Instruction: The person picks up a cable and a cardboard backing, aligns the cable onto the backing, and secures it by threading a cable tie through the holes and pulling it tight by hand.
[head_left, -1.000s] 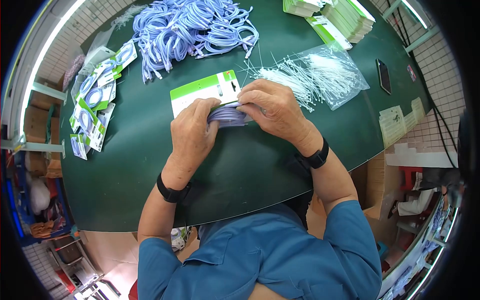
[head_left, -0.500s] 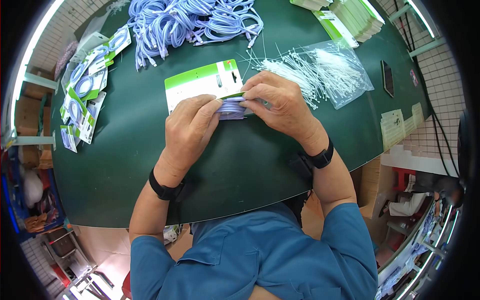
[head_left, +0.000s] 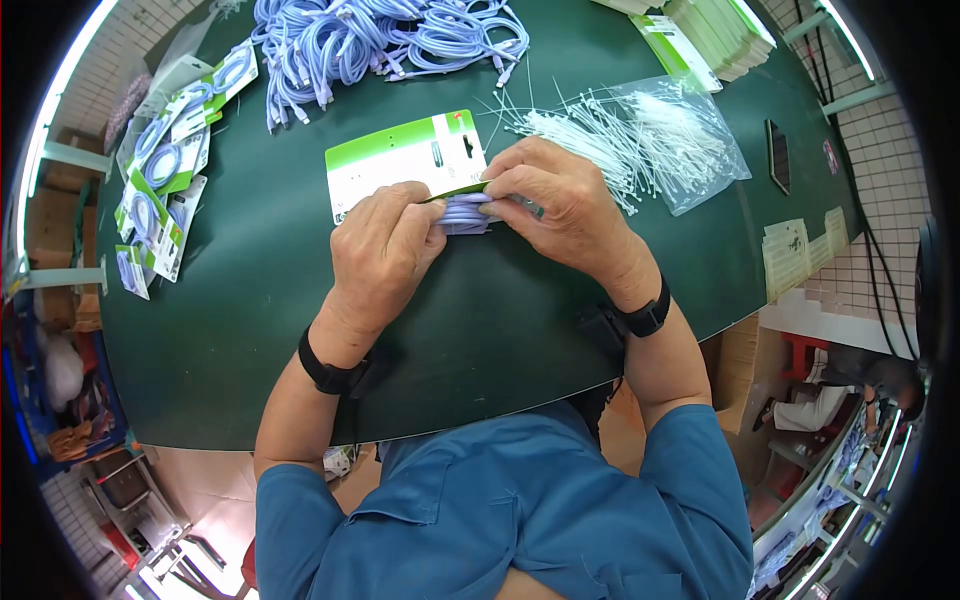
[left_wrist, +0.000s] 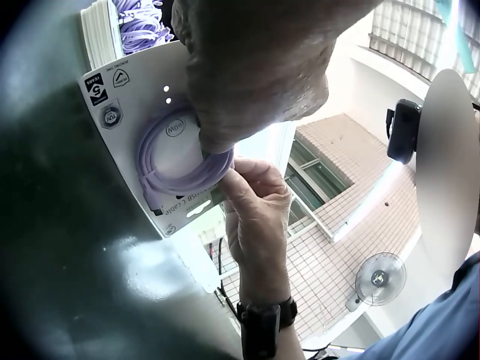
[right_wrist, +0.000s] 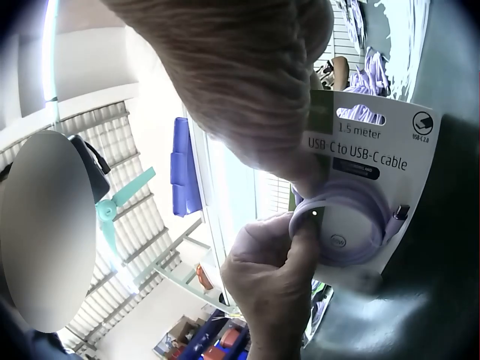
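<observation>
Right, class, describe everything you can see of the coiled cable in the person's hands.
The coiled cable is pale purple, smooth and rubbery-looking, wound in several neat round loops. A plug with a metal-looking tip juts beyond the coil. It lies against a printed card, pinched by the left grip and right grip above the table.

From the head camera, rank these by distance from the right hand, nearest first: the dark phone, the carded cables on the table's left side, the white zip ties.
From the right hand:
1. White zip ties, just beyond it, to the right
2. Dark phone, farther right
3. Carded cables, across on the left side
</observation>
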